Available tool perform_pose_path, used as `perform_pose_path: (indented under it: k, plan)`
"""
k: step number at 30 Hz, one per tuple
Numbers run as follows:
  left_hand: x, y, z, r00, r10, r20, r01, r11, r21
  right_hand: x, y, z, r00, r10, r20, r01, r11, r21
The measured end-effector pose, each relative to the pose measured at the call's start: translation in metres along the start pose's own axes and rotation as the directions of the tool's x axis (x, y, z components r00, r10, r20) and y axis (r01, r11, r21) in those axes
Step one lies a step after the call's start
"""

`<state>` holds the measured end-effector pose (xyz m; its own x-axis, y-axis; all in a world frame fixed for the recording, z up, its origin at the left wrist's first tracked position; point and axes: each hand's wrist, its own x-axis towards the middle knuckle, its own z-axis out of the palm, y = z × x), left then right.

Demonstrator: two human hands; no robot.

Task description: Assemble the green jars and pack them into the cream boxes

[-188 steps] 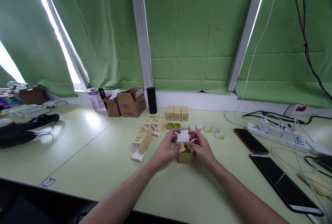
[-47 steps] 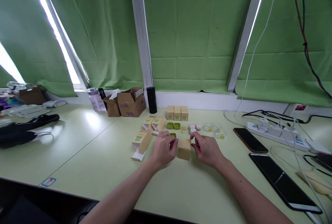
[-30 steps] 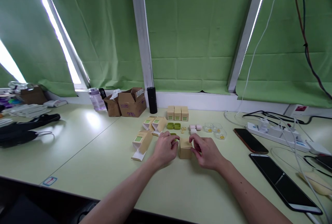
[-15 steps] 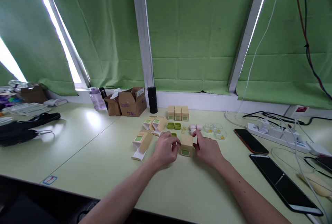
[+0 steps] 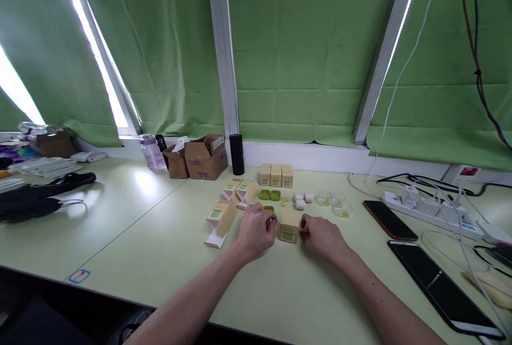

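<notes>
A small kraft box (image 5: 289, 226) with a green square on its front stands on the table (image 5: 280, 291) between both hands. The left hand (image 5: 257, 231) is just beside it, fingers curled; whether they pinch anything cannot be told. The right hand (image 5: 323, 237) is near its other side, fingers loosely bent and released. Behind are green square containers (image 5: 275, 195), pinkish-white cylinders (image 5: 300, 204) and clear cups (image 5: 343, 209); open-flapped cartons (image 5: 222, 218) lie leftward.

Matt card box (image 5: 289, 226) at centre, smooth tabletop (image 5: 160, 238) (glossy at left under light), creased cloth blinds (image 5: 296, 57), matt cardboard cartons (image 5: 205, 162) far left, glossy phone screens (image 5: 446, 290) right
</notes>
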<state>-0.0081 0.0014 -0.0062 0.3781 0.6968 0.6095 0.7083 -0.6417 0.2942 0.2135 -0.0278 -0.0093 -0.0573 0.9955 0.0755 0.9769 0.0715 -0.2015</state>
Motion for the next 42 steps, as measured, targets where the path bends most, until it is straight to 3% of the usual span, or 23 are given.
perform_pose_path:
  k: [4, 8, 14, 22, 26, 28, 32, 36, 42]
  plan:
    - [0.0, 0.0, 0.001, 1.0, -0.011, 0.012, 0.011, 1.0, 0.012, -0.001, 0.005, -0.004, 1.0, -0.014, 0.007, 0.014, 0.998, 0.057]
    - [-0.001, 0.001, 0.001, 1.0, -0.023, 0.005, 0.023, 1.0, 0.019, -0.011, 0.008, -0.019, 0.995, -0.104, 0.002, 0.102, 0.98, 0.171]
    - [0.0, 0.003, -0.003, 0.997, -0.074, 0.034, 0.073, 0.997, 0.034, -0.024, -0.01, -0.038, 0.989, -0.147, -0.01, 0.145, 0.963, 0.227]
    - [0.0, 0.008, -0.005, 0.997, -0.06, 0.048, 0.057, 0.996, 0.061, -0.011, -0.029, -0.038, 0.974, -0.224, -0.037, 0.227, 0.964, 0.14]
    - [0.0, 0.007, -0.004, 0.997, -0.064, 0.043, 0.063, 0.997, 0.046, -0.003, -0.021, -0.037, 0.972, -0.232, -0.037, 0.234, 0.943, 0.235]
    - [0.0, 0.005, -0.002, 0.997, -0.061, 0.038, 0.06, 0.998, 0.033, 0.007, -0.013, -0.039, 0.971, -0.233, -0.051, 0.238, 0.925, 0.297]
    - [-0.001, 0.004, 0.0, 0.998, -0.051, 0.035, 0.051, 0.999, 0.005, 0.045, 0.012, -0.05, 0.967, -0.156, -0.203, 0.22, 0.912, 0.346]
    - [-0.001, 0.005, -0.001, 0.998, -0.055, 0.025, 0.055, 0.998, 0.002, 0.098, 0.043, -0.06, 0.945, -0.057, -0.323, 0.149, 0.952, 0.267]
    - [-0.003, 0.006, 0.001, 0.999, -0.048, 0.021, 0.048, 0.999, -0.007, 0.153, 0.074, -0.048, 0.964, -0.015, -0.265, 0.07, 0.978, 0.197]
